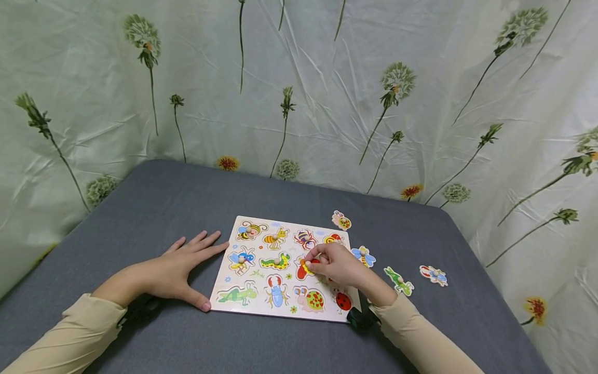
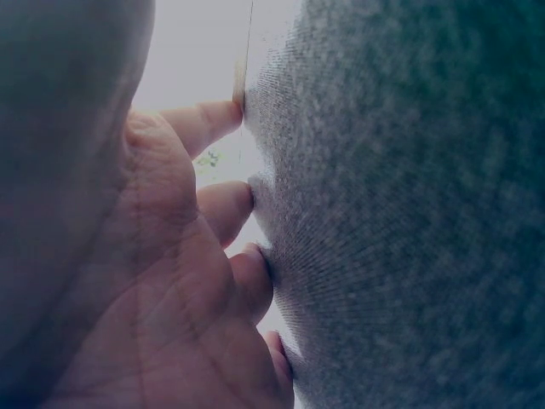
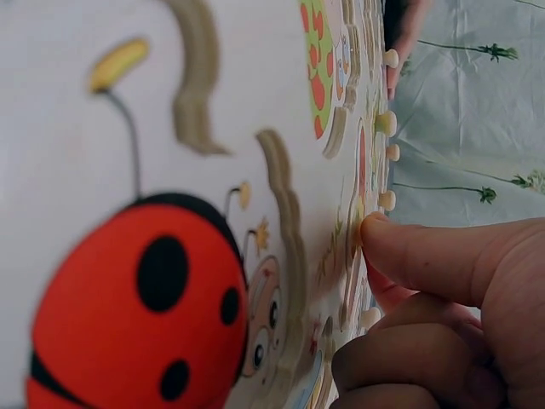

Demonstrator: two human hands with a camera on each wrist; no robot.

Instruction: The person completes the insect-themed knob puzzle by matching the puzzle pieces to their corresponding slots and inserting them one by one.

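A wooden peg puzzle board (image 1: 290, 292) with insect pictures lies on the table. My right hand (image 1: 338, 265) pinches the knob of a red butterfly piece (image 1: 300, 272), which sits at its spot in the middle row. In the right wrist view, thumb and forefinger meet at that knob, close over the board, and the other fingers are curled. Spread out flat, my left hand (image 1: 182, 267) rests on the table, its thumb and forefinger at the board's left edge. A green caterpillar piece (image 1: 275, 261) is beside the butterfly. The ladybug recess (image 3: 157, 298) shows large near the right wrist.
Loose pieces lie right of the board: a snail (image 1: 341, 220), a blue-winged insect (image 1: 363, 256), a green grasshopper (image 1: 399, 281) and a horned beetle (image 1: 433, 275). The grey cloth-covered table (image 1: 280, 348) ends at a flowered curtain (image 1: 210, 78).
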